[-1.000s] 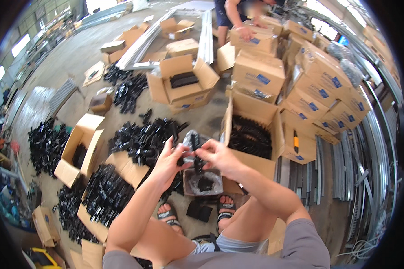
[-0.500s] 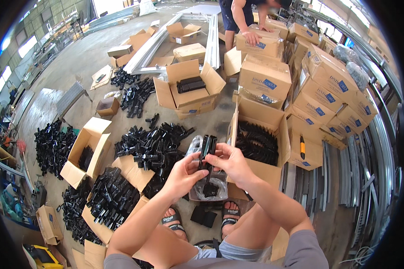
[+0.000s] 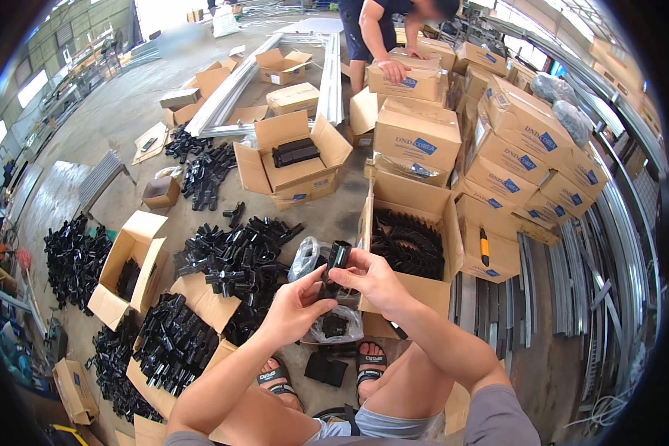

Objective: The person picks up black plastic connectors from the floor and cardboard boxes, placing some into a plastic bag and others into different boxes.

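Observation:
Above a small box lined with a clear plastic bag (image 3: 343,325), I hold a glossy black plastic piece (image 3: 340,255) between both hands. My left hand (image 3: 299,306) pinches its lower end with thumb and fingers. On the other side, my right hand (image 3: 373,281) grips it higher up, thumb across its front. Small dark parts lie inside the plastic bag. Just right of my hands stands an open cardboard box (image 3: 453,232) holding rows of black pieces (image 3: 407,241). A heap of black plastic fittings (image 3: 238,253) lies on the floor to the left.
More black heaps (image 3: 172,346) and an open carton (image 3: 143,256) lie left. Stacked cartons (image 3: 418,137) rise at right, one bearing a yellow-and-black cutter (image 3: 484,247). Metal profiles (image 3: 572,297) cover the far right floor. Another person (image 3: 379,33) leans over boxes at the back.
My view has shifted slightly, so the surroundings sit farther left. The black piece is turned in my hands and looks shorter from here. Both hands keep hold of it.

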Motion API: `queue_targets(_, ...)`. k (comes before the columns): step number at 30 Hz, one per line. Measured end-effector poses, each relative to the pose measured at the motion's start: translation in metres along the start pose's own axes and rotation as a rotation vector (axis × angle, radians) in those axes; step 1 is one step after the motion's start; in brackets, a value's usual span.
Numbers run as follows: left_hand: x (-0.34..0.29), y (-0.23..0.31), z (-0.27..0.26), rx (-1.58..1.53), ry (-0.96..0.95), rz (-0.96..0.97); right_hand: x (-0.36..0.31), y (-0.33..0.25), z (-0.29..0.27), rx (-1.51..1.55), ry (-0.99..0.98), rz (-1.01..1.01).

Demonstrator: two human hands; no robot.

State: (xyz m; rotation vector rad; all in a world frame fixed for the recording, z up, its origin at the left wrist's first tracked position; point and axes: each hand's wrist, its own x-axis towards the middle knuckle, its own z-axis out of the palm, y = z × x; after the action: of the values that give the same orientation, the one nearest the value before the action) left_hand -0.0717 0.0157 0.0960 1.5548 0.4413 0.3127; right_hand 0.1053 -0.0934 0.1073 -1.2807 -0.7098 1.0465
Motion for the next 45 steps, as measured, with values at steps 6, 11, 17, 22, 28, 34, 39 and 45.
queue_targets(6,-0.007,-0.005,0.005,-0.009,-0.036,-0.019,0.001,-0.001,-0.010,-0.112,0.049,-0.138)
queue_targets(11,-0.003,-0.032,0.012,0.042,-0.049,0.061,0.004,0.013,-0.023,-0.190,0.017,-0.177)
queue_targets(17,-0.017,0.007,0.024,0.099,-0.056,0.028,-0.011,0.003,-0.023,-0.202,0.031,-0.188)
queue_targets(22,-0.027,0.003,0.016,-0.072,-0.037,-0.062,-0.009,0.002,-0.013,-0.210,0.045,-0.182)
queue_targets(28,-0.032,0.022,0.046,-0.019,-0.181,-0.169,-0.038,-0.009,-0.021,-0.304,0.054,-0.177)
queue_targets(34,-0.007,0.038,0.060,0.001,-0.207,-0.085,-0.015,-0.005,-0.004,-0.368,0.127,-0.347)
queue_targets(39,-0.022,0.006,0.039,-0.117,-0.158,-0.196,-0.048,-0.015,-0.017,-0.282,0.009,-0.127)
queue_targets(45,-0.027,0.003,0.021,-0.165,-0.109,-0.180,-0.033,-0.016,-0.001,-0.290,-0.036,-0.146)
